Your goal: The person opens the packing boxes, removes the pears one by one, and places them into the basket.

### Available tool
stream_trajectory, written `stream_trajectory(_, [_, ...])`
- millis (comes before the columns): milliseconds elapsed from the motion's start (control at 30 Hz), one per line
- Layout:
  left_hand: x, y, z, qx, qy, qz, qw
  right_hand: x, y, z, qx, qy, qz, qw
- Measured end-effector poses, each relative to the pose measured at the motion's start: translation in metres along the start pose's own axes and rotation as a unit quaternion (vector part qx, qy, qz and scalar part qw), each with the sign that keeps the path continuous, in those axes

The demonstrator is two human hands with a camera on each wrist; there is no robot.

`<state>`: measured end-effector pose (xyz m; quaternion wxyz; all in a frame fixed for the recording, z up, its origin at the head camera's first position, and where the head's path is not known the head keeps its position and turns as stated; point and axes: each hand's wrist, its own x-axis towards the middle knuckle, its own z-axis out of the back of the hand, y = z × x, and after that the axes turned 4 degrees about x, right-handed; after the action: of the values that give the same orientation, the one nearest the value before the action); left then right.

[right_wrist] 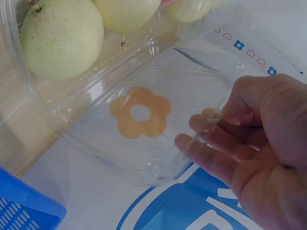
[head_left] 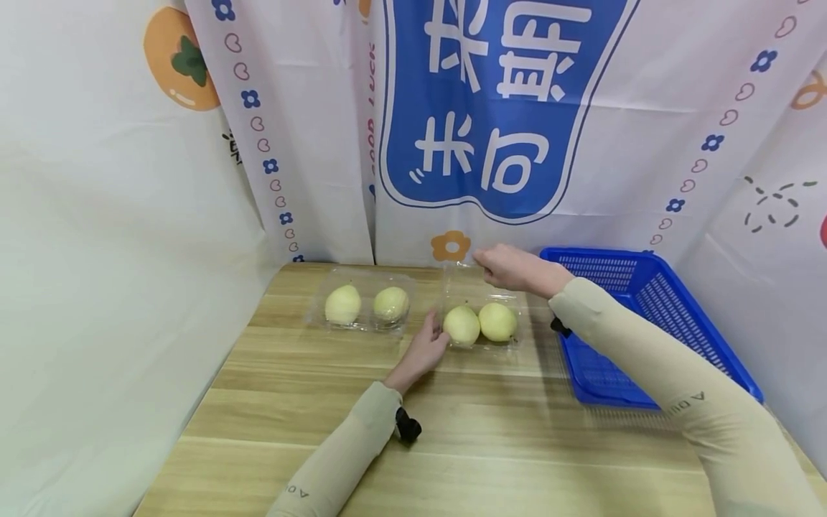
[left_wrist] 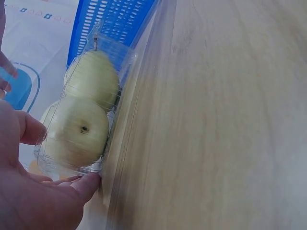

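Left hand (head_left: 426,346): the box (head_left: 494,346) is gripped at nine o'clock. Right hand (head_left: 510,268): the lid (right_wrist: 136,120) is pinched at twelve.

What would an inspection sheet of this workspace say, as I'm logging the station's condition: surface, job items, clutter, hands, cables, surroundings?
Surface: wood-grain tabletop.
Job's things: open clear box holding two pale fruits, its lid raised; second clear box to its left, also holding two.
Clutter: blue basket right of the open box.
Hands: left hand grips the open box's left end; right hand pinches the lid's edge.
Cables: nothing seen.
Surroundings: white printed cloth behind the table and along both sides.
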<state>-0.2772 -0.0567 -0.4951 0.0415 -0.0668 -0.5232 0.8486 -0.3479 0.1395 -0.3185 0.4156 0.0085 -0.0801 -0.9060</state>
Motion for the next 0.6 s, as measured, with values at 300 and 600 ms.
stream_trajectory(300, [-0.003, 0.0, 0.003, -0.007, -0.01, 0.006, 0.9999, 0.017, -0.008, 0.006, -0.021, 0.006, -0.049, 0.9986])
stream_trajectory(600, [-0.003, -0.002, -0.001, -0.02, -0.016, 0.002, 0.9997, 0.024, -0.018, 0.008, -0.049, -0.015, -0.092, 0.9944])
